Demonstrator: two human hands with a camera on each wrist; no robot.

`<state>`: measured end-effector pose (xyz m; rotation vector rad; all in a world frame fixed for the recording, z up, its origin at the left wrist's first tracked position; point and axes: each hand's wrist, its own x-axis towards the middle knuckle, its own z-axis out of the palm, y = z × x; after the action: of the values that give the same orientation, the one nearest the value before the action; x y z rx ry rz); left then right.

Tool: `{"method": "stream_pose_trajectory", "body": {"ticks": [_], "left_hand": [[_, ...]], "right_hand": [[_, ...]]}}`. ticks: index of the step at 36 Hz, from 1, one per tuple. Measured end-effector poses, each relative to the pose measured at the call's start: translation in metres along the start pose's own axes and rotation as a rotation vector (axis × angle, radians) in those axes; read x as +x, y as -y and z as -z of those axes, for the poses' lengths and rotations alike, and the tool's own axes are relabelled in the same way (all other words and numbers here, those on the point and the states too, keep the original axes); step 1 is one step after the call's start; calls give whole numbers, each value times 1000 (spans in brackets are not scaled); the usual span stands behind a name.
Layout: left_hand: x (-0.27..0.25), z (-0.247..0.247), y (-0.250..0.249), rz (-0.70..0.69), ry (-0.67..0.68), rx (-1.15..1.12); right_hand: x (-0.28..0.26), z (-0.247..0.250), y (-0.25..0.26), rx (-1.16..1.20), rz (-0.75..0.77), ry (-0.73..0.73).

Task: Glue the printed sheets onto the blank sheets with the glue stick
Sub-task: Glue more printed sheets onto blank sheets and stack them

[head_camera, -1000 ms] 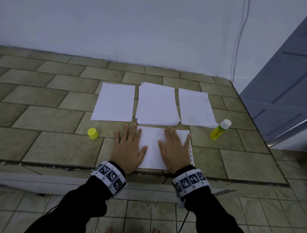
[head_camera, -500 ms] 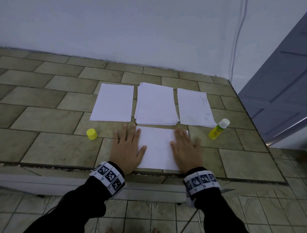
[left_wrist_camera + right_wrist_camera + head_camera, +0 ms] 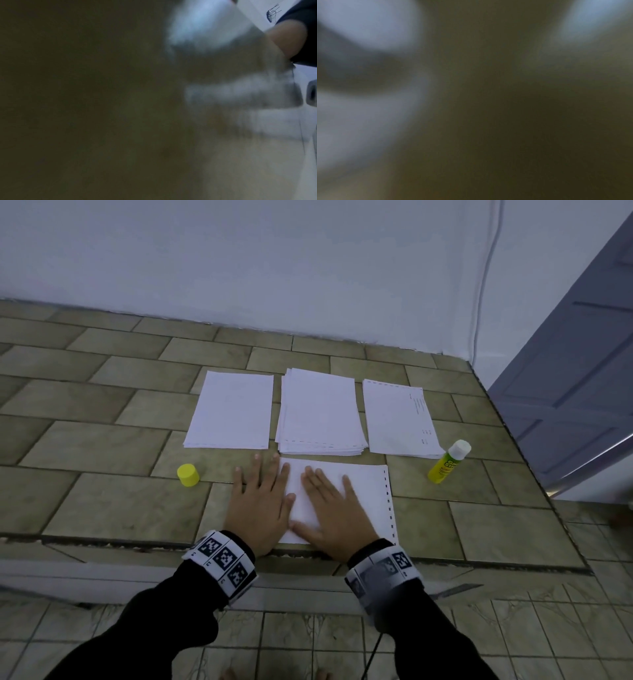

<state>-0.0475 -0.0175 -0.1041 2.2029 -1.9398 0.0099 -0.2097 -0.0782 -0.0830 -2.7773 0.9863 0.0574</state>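
Note:
A white sheet (image 3: 366,491) with a punched right margin lies nearest me on the tiled ledge (image 3: 102,501). My left hand (image 3: 260,501) lies flat at its left edge, fingers straight, partly on the tile. My right hand (image 3: 334,508) presses flat on the sheet's middle. Behind lie a blank sheet pile (image 3: 231,410), a thicker middle stack (image 3: 320,412) and a printed sheet pile (image 3: 399,419). The uncapped yellow glue stick (image 3: 448,462) lies to the right. Its yellow cap (image 3: 188,474) stands to the left. Both wrist views are dark and blurred.
A white wall (image 3: 274,268) rises behind the ledge, with a thin cable (image 3: 481,292) running down it. A grey door (image 3: 575,371) stands at the right. The ledge's front edge (image 3: 102,542) drops to a lower tiled floor (image 3: 308,645).
My right hand slid right across the sheet to its right edge, then back left to the middle, uncovering the punched margin. The left hand stayed put.

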Motion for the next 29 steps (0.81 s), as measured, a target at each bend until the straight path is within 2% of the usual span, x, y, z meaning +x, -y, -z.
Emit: {"method": "stream_pose_trajectory", "body": {"ticks": [4,9,14,16,20,23,29], "left_hand": [[0,0,1,12,1,5],[0,1,0,37,20,-8],[0,3,-1,49,30,-27],[0,4,0,53,31,-29],[0,3,-2,55,41,-16],[1,4,-2,53,43,-16],[1,4,0,52,54,-23]], "right_hand": [[-11,5,-20,-44,-18,31],[-36,13,-56,-28,-174,40],[-35,17,-51,-105,-275,11],[-27,14,-36,-38,-260,-36],[-7,0,-4,28,-126,-49],[-2,-5,-4,24,-128,-61],[-25,6,-59,-2,-347,-39]]}}
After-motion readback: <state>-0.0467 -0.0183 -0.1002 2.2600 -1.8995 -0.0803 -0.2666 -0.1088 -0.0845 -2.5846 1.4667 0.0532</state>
